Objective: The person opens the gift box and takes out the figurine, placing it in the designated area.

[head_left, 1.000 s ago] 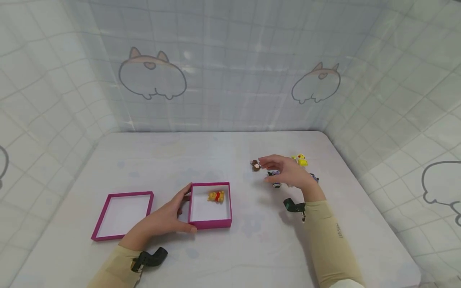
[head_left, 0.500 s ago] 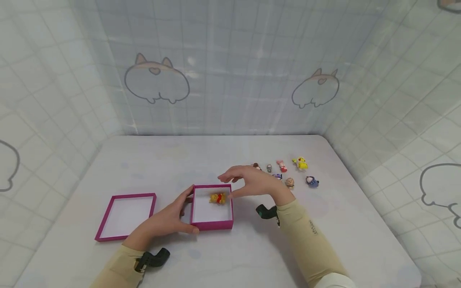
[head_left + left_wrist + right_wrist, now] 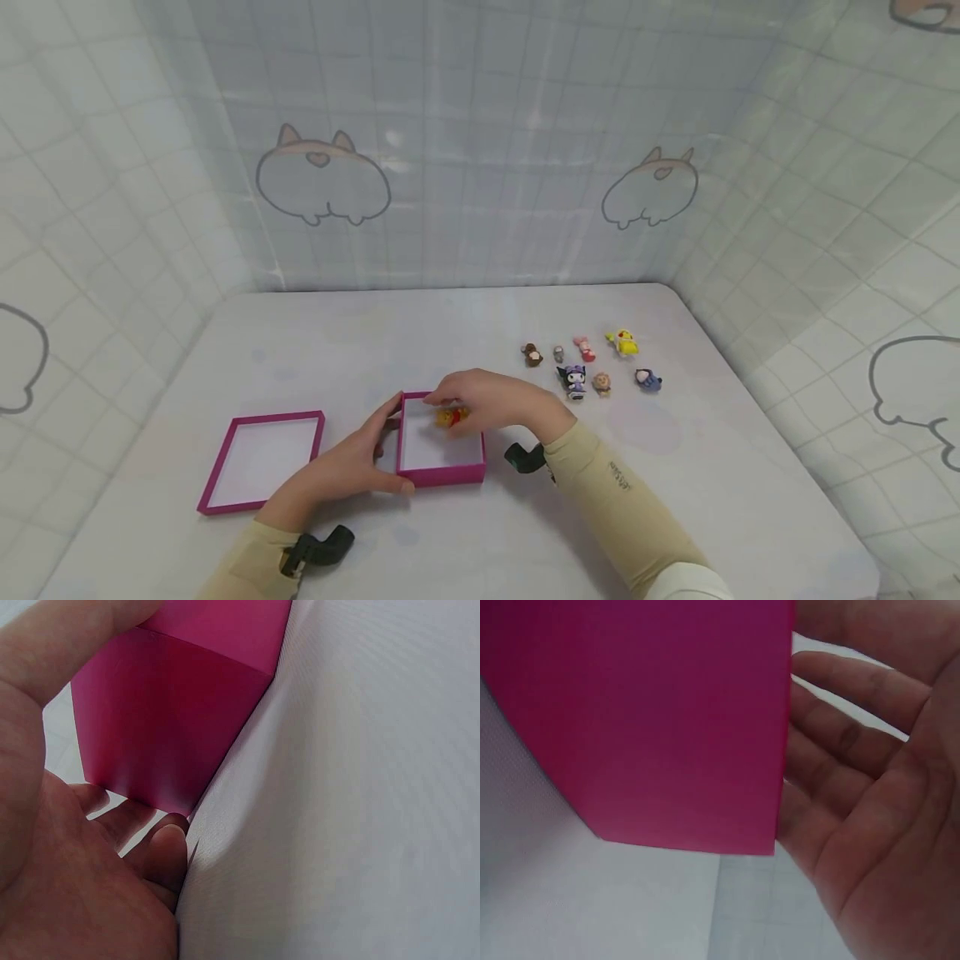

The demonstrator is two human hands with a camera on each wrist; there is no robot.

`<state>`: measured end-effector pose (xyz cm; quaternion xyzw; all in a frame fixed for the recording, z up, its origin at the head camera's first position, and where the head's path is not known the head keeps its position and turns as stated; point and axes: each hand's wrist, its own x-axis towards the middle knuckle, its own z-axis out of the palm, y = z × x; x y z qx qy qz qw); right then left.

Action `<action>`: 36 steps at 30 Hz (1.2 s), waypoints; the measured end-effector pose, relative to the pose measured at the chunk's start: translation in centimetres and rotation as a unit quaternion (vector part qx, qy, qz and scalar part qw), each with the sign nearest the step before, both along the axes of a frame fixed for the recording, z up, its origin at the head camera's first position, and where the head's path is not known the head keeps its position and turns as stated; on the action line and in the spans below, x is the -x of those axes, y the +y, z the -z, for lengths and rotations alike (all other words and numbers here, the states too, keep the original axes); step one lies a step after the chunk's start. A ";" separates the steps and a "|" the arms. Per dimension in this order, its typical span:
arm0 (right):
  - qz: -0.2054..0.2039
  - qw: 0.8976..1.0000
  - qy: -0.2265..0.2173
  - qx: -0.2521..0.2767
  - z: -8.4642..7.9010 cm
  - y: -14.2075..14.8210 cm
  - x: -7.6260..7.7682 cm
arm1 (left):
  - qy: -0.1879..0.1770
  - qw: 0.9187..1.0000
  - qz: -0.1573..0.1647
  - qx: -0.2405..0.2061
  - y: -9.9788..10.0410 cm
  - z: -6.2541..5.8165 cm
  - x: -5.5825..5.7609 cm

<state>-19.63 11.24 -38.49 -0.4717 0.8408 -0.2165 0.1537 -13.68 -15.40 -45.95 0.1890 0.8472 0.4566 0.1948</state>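
A small square magenta box (image 3: 442,477) with a white inside stands on the table. My left hand (image 3: 352,462) holds it from the left, thumb on the front wall and fingers reaching to the back corner. In the left wrist view the hand (image 3: 82,847) spans the box's side wall (image 3: 150,712). My right hand (image 3: 495,404) reaches over the right wall into the box. Its thumb and fingers are spread about a yellow bear figurine in a red top (image 3: 450,417), partly hidden by the hand. The right wrist view shows the fingers (image 3: 855,735) beyond the wall, contact with the figurine hidden.
Left of the box lies a shallow magenta-rimmed lid (image 3: 262,462), white inside. Several small figurines lie at the right, including a black-and-purple one (image 3: 574,381), a yellow one (image 3: 624,342) and a blue one (image 3: 648,381). Patterned curtains (image 3: 480,167) surround the table.
My right hand has moved left from above the figurines into the box, uncovering those figurines. My left hand stays on the box.
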 end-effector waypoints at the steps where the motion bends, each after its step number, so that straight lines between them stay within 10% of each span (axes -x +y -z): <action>1: 0.001 1.000 0.007 -0.010 0.0 -0.1 -0.1 | -0.001 1.000 0.000 -0.002 0.0 0.0 0.0; 36: 0.034 0.987 0.086 -0.128 1.4 -2.3 -1.1 | 0.004 1.000 0.005 -0.004 0.1 -0.1 0.1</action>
